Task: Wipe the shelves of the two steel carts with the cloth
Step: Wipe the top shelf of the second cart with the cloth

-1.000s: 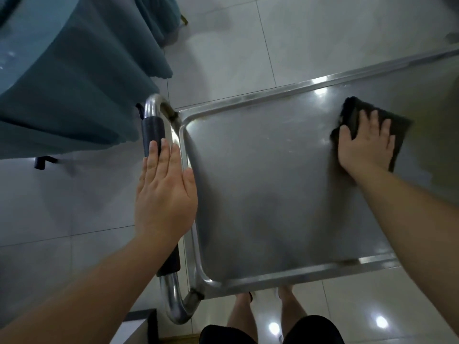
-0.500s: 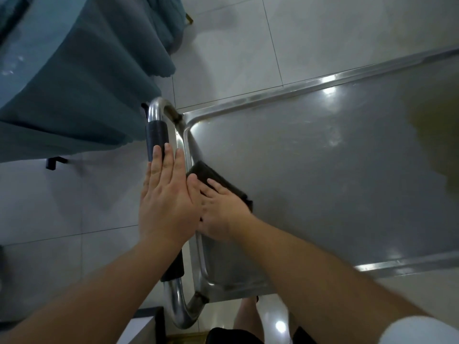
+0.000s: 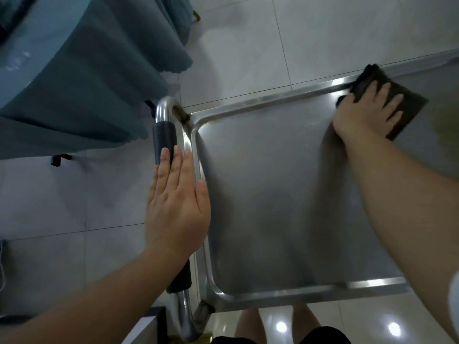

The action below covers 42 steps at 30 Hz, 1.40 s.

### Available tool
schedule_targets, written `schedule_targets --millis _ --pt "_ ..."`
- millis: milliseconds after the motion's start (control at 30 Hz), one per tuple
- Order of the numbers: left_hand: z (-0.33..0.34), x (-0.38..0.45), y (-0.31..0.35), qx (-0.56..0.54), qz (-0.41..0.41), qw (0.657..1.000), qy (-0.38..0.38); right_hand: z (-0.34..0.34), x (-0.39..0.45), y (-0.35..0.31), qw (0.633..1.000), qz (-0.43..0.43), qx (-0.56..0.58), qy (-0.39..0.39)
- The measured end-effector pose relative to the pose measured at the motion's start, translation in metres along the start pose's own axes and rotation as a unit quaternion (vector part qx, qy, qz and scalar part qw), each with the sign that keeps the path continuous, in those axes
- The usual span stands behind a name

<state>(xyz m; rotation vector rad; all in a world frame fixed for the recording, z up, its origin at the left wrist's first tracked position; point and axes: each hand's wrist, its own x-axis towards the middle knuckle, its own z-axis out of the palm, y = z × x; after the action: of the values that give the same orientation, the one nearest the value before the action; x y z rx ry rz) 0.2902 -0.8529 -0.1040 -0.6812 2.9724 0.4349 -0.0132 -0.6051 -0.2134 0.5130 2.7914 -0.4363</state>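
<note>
Right hand point(image 3: 367, 112) flat on dark cloth point(image 3: 407, 105) in steel shelf point(image 3: 273, 194) — left hand point(image 3: 177, 207) flat, released, on handle point(image 3: 165, 139)

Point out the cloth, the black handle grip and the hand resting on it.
cloth point(image 3: 407, 105), head view, on the bare dark corner beyond the fingers.
black handle grip point(image 3: 164, 137), head view, on its upper part above the fingertips.
left hand point(image 3: 177, 207), head view, on the back of the hand.

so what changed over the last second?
Right hand swept the dark cloth from the far rim across the steel cart shelf to the handle side, then back to the far rim. Left hand stayed flat on the black-gripped steel handle.
</note>
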Motion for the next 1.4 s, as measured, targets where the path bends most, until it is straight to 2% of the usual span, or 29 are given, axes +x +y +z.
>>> schedule_targets --millis 133,200,267,333,433,533,567,600,633,700,767,833,867,933,1000,1067,1200,1300,1400 --pt "-0.001 0.0 0.0 -0.008 0.0 1.0 0.005 0.044 -0.076 -0.075 0.997 -0.069 0.0 -0.015" --pt "0.0 -0.001 0.001 -0.005 -0.002 1.0 0.006 0.069 -0.131 -0.105 0.985 -0.165 -0.022 -0.043" --pt "0.0 -0.001 0.001 -0.003 -0.005 1.0 0.005 0.09 -0.181 -0.131 0.953 -0.287 -0.044 -0.087" --pt "0.0 0.0 0.0 -0.003 -0.004 1.0 0.0 0.106 -0.214 -0.15 0.91 -0.386 -0.082 -0.126" --pt "0.0 0.0 -0.001 0.006 -0.004 1.0 -0.01 0.104 -0.215 -0.151 0.839 -0.501 -0.118 -0.175" --pt "0.0 0.0 0.001 0.012 -0.001 1.0 -0.01 0.082 -0.18 -0.107 0.702 -0.665 -0.15 -0.206" --pt "0.0 0.0 0.001 0.011 0.002 1.0 -0.008 0.073 -0.166 -0.086 0.675 -0.69 -0.17 -0.201" --pt "0.001 0.0 0.0 0.011 0.005 1.0 -0.007 0.063 -0.15 -0.064 0.675 -0.69 -0.184 -0.186" --pt "0.001 0.0 -0.001 0.009 0.007 1.0 -0.006 0.053 -0.132 -0.044 0.699 -0.671 -0.187 -0.165" --pt "0.001 0.0 -0.002 0.008 0.011 1.0 -0.005 0.03 -0.091 -0.008 0.782 -0.587 -0.173 -0.117" --pt "0.0 -0.001 -0.001 0.009 0.013 1.0 -0.007 0.004 -0.045 0.023 0.872 -0.461 -0.15 -0.065" --pt "-0.001 -0.002 0.001 0.011 0.012 1.0 -0.01 -0.013 -0.009 0.044 0.946 -0.305 -0.108 -0.013" --pt "-0.001 -0.001 0.002 0.011 0.01 1.0 -0.011 -0.016 0.002 0.047 0.97 -0.229 -0.086 0.001" --pt "-0.001 0.0 0.002 0.012 0.009 1.0 -0.009 -0.012 0.011 0.033 0.993 -0.109 -0.049 0.012" --pt "-0.001 -0.001 0.002 0.012 0.01 1.0 -0.004 -0.003 0.009 0.004 0.998 -0.057 -0.022 0.022" --pt "-0.001 -0.001 0.001 0.01 0.009 1.0 0.002 0.008 0.002 -0.029 0.997 -0.073 -0.013 0.015" --pt "0.002 0.0 0.001 0.011 0.003 1.0 0.02 0.044 -0.051 -0.089 0.965 -0.252 -0.059 -0.032" --pt "0.002 0.001 0.003 0.012 -0.003 1.0 0.025 0.073 -0.12 -0.122 0.912 -0.391 -0.088 -0.082" --pt "0.001 0.001 0.004 0.025 -0.008 0.999 0.029 0.096 -0.178 -0.138 0.858 -0.489 -0.097 -0.123"
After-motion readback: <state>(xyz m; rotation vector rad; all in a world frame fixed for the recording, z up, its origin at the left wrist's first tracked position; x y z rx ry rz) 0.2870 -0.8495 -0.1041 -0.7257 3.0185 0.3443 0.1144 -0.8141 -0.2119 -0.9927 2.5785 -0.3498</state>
